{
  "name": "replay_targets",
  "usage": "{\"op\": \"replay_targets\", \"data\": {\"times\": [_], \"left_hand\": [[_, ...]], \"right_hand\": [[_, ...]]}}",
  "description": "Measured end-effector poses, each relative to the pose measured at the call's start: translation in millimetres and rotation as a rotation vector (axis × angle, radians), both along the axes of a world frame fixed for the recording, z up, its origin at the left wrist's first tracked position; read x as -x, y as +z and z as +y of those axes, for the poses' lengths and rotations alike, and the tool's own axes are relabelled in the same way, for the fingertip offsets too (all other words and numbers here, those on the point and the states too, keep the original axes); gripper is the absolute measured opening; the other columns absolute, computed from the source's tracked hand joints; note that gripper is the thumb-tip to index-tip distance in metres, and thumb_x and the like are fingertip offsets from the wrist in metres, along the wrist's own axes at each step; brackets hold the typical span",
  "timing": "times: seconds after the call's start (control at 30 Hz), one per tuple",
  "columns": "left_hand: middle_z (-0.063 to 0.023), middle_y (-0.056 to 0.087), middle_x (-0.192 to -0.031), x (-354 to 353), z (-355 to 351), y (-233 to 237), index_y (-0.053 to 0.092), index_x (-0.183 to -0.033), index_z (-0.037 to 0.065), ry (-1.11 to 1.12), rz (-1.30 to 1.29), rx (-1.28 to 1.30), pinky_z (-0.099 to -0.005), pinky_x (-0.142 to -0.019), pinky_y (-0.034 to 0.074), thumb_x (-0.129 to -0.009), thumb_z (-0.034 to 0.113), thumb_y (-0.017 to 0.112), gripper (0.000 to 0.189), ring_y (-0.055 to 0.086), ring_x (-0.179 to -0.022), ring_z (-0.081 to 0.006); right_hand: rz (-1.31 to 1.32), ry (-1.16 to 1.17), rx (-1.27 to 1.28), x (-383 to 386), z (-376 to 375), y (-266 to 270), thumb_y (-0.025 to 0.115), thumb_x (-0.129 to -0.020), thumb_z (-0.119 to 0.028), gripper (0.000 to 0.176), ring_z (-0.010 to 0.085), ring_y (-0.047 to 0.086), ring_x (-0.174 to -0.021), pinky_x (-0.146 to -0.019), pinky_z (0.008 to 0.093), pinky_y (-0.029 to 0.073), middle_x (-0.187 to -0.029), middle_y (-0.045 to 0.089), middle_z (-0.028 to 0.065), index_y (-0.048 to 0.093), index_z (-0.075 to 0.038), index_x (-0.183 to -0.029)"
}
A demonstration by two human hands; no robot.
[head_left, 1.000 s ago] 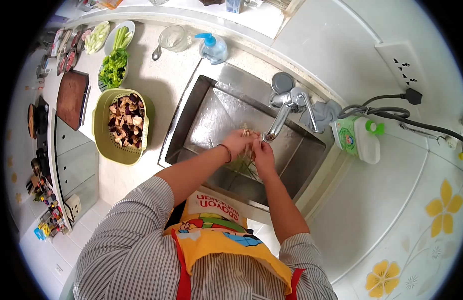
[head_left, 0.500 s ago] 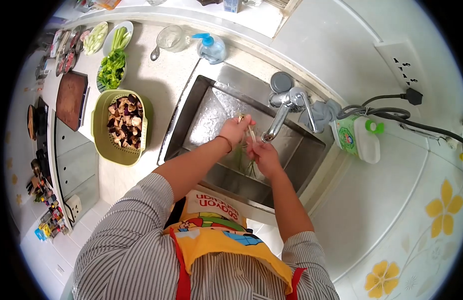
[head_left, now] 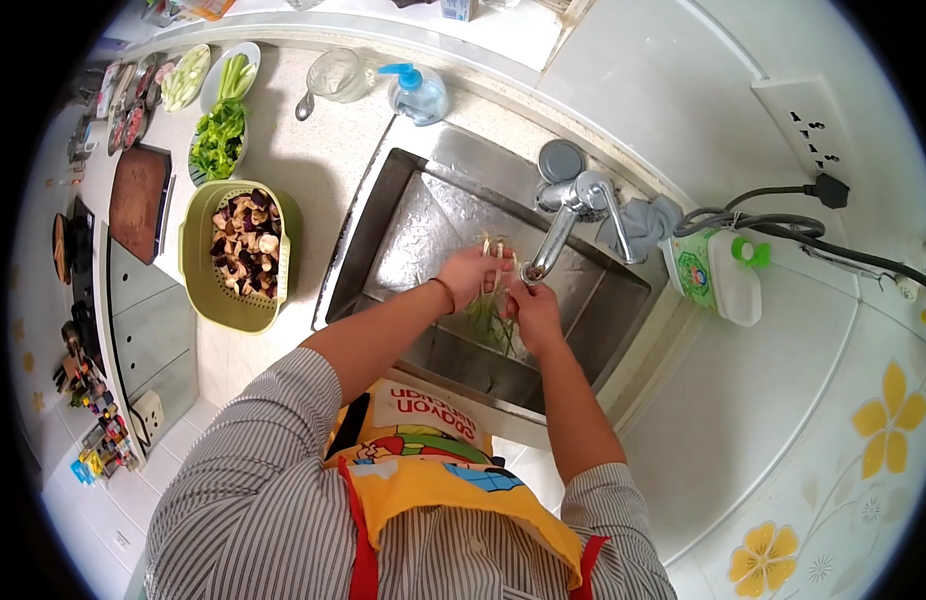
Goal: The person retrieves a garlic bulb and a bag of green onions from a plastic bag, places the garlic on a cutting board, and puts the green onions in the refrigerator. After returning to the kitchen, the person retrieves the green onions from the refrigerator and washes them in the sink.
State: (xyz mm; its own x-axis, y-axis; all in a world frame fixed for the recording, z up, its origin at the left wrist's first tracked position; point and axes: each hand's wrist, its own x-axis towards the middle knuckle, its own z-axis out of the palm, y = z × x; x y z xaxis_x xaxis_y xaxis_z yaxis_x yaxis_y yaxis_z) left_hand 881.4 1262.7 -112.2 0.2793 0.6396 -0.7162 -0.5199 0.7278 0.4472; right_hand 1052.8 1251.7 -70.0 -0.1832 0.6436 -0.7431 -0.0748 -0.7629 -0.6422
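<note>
Over the steel sink [head_left: 403,225], my left hand [head_left: 473,274] is closed around a thin bunch of spring onions [head_left: 495,330]. Their pale ends stick up past the fingers and the green leaves hang down into the basin. My right hand [head_left: 533,312] is just under the spout of the chrome faucet [head_left: 555,245], its fingers bent together against the same bunch. Exactly how many stalks each hand holds is hidden by the fingers.
Left of the sink stands a green colander [head_left: 198,285] with chopped dark-skinned pieces. Behind it are plates of cut greens [head_left: 218,140], a glass bowl [head_left: 337,75] and a soap pump bottle [head_left: 419,95]. A white jug [head_left: 731,280] stands right of the faucet.
My left hand has lowered slightly, and its fingers now lie across the stalks. My right hand has shifted a little right, nearer the spout. The green leaves show more spread below.
</note>
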Motion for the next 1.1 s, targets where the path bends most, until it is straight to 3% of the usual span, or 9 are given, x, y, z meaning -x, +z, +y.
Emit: {"op": "replay_targets", "data": {"times": [0.13, 0.33, 0.4, 0.53, 0.6, 0.7, 0.87, 0.93, 1.1], "left_hand": [[-0.0019, 0.068, -0.085, -1, -1, 5, 0.067, -0.098, 0.003, -0.269, 0.263, -0.097, -0.0246, -0.060, 0.045, -0.095, 0.026, 0.069, 0.023, 0.056, -0.065, -0.0093], [0.0008, 0.066, -0.080, 5, 3, 10, 0.068, -0.092, 0.006, -0.150, 0.415, -0.032, -0.0249, -0.058, 0.045, -0.095, 0.036, 0.071, 0.030, 0.056, -0.065, -0.0079], [0.0009, 0.066, -0.079, 4, 1, 8, 0.069, -0.092, 0.005, -0.212, 0.479, -0.082, -0.0250, -0.058, 0.045, -0.094, 0.037, 0.072, 0.032, 0.056, -0.066, -0.0081], [0.0009, 0.064, -0.077, -5, -7, -2, 0.070, -0.094, 0.004, -0.205, 0.610, -0.189, -0.0263, -0.058, 0.045, -0.094, 0.040, 0.072, 0.036, 0.055, -0.065, -0.0087], [0.0007, 0.064, -0.077, -1, -4, 6, 0.070, -0.096, 0.003, -0.120, 0.559, -0.107, -0.0263, -0.058, 0.045, -0.094, 0.039, 0.071, 0.036, 0.055, -0.065, -0.0087], [0.0009, 0.065, -0.077, 7, -1, 6, 0.072, -0.100, 0.004, -0.020, 0.445, -0.022, -0.0261, -0.058, 0.044, -0.095, 0.039, 0.070, 0.035, 0.055, -0.064, -0.0087], [0.0021, 0.066, -0.079, 8, -7, 16, 0.073, -0.105, 0.005, -0.042, 0.319, -0.063, -0.0248, -0.057, 0.043, -0.096, 0.036, 0.069, 0.033, 0.055, -0.064, -0.0073], [0.0037, 0.067, -0.081, 8, -9, 26, 0.073, -0.106, 0.006, -0.372, 0.408, -0.156, -0.0237, -0.058, 0.043, -0.096, 0.034, 0.070, 0.030, 0.055, -0.065, -0.0056], [0.0030, 0.070, -0.085, 7, -10, 12, 0.074, -0.106, 0.005, -0.141, 0.385, -0.097, -0.0237, -0.060, 0.046, -0.095, 0.028, 0.072, 0.027, 0.057, -0.067, -0.0051]], "right_hand": [[-0.188, 0.127, 0.131, -4, 4, 3, 0.059, -0.102, -0.023, 0.024, 0.0118, 0.050, -0.059, -0.055, 0.0293, 0.045, -0.073, 0.057, 0.0019, 0.066, -0.001, -0.101], [0.061, -0.124, 0.109, 2, -2, -5, 0.067, -0.097, -0.029, 0.032, 0.0095, 0.050, -0.054, -0.048, 0.0262, 0.038, -0.065, 0.056, -0.0010, 0.068, -0.002, -0.082], [-0.108, 0.133, 0.057, -10, 2, -5, 0.066, -0.098, -0.030, 0.031, 0.0100, 0.051, -0.056, -0.049, 0.0271, 0.040, -0.068, 0.058, 0.0002, 0.069, 0.000, -0.088], [-0.295, 0.244, 0.081, -4, 7, 6, 0.065, -0.099, -0.028, 0.030, 0.0108, 0.053, -0.058, -0.051, 0.0283, 0.042, -0.073, 0.061, 0.0017, 0.069, 0.001, -0.094], [0.079, 0.012, 0.096, -3, 6, 7, 0.066, -0.099, -0.026, 0.028, 0.0121, 0.056, -0.061, -0.055, 0.0292, 0.046, -0.077, 0.063, 0.0041, 0.067, 0.001, -0.097], [0.193, -0.045, 0.110, -1, 4, 9, 0.065, -0.100, -0.025, 0.026, 0.0133, 0.058, -0.064, -0.060, 0.0288, 0.049, -0.081, 0.064, 0.0051, 0.067, 0.001, -0.100], [0.156, -0.019, 0.099, -4, 2, 7, 0.065, -0.099, -0.019, 0.020, 0.0137, 0.061, -0.070, -0.064, 0.0290, 0.051, -0.086, 0.066, 0.0059, 0.067, 0.001, -0.103], [0.126, -0.018, 0.058, -5, 5, 6, 0.065, -0.099, -0.017, 0.018, 0.0136, 0.062, -0.071, -0.065, 0.0289, 0.052, -0.088, 0.067, 0.0059, 0.067, 0.001, -0.102], [0.032, 0.024, 0.033, -6, 5, 9, 0.069, -0.094, -0.005, 0.014, 0.0152, 0.067, -0.079, -0.075, 0.0279, 0.057, -0.093, 0.069, 0.0062, 0.067, 0.001, -0.106]]}}
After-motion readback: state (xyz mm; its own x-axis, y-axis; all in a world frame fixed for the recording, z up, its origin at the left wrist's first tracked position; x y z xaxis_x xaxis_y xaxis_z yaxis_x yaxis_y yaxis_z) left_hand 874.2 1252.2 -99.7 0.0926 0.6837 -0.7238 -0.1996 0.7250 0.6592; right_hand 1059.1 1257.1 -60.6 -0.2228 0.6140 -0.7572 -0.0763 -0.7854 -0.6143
